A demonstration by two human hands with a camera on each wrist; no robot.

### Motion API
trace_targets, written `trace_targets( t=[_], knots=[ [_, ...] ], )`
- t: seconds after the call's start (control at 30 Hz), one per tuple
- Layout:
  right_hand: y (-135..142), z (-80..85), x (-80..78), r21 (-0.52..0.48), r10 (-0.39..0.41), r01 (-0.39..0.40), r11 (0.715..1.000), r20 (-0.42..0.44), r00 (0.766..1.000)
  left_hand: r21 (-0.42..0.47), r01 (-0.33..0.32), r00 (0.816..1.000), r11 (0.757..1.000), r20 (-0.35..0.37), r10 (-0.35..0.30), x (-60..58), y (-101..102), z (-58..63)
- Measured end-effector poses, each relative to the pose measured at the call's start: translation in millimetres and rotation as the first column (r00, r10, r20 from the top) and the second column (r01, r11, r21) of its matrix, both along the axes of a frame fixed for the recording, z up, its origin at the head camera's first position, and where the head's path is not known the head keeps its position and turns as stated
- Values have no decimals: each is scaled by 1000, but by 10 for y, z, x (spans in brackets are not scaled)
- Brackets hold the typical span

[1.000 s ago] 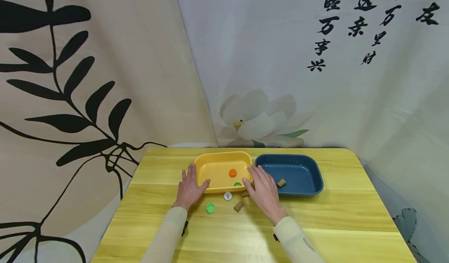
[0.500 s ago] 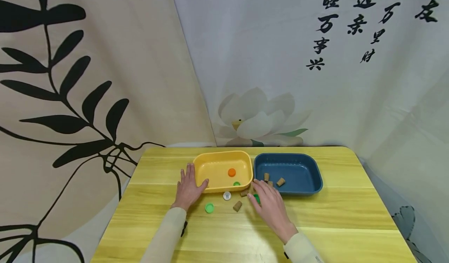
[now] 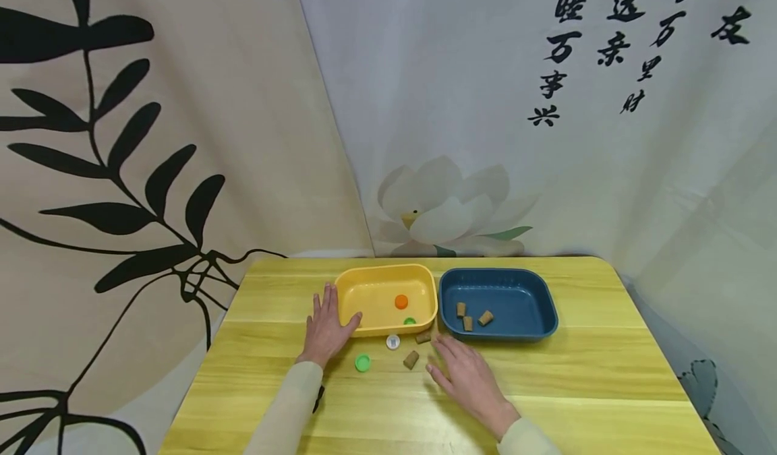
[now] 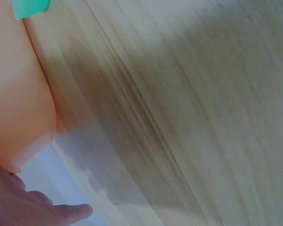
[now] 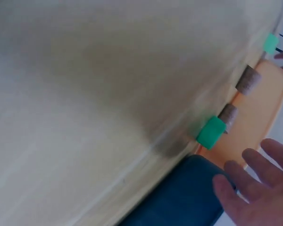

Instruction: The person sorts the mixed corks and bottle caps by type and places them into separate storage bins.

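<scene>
My left hand rests at the left end of the yellow tray, fingers straight along its side and thumb over the front corner. An orange cap and a green cap lie inside that tray. My right hand hovers with relaxed, spread fingers in front of the gap between the trays, holding nothing. Near its fingertips a green bottle cap shows in the right wrist view; the hand hides it from the head view. Two corks lie before the yellow tray.
The blue tray stands right of the yellow one, with three corks in it. A white cap and another green cap lie on the wooden table. Printed cloth hangs behind.
My right hand has drawn back from the trays' adjoining edges toward me and slightly right. Two more corks in the blue tray have come into sight. My left hand has stayed put.
</scene>
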State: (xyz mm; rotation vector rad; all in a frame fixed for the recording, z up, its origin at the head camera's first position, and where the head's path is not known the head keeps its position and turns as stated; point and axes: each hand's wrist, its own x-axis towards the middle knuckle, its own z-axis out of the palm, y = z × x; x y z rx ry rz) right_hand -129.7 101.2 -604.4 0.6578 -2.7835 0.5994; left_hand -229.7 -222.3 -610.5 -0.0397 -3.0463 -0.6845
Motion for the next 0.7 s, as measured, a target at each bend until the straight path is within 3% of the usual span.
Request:
trace_targets(
  t=[0.2, 0.43, 0.7],
  knots=[
    [-45, -67, -18, 60, -3, -1, 998, 68, 998, 6, 8, 1000, 1000, -15, -8, 6, -9, -6],
    [-51, -128, -37, 138, -15, 3, 990, 88, 996, -1, 12, 1000, 1000, -20, -12, 12, 4, -2],
    [-42, -105, 3, 144, 8, -18, 989, 67, 998, 12, 7, 1000, 1000, -25, -7, 1, -10, -19]
  ],
)
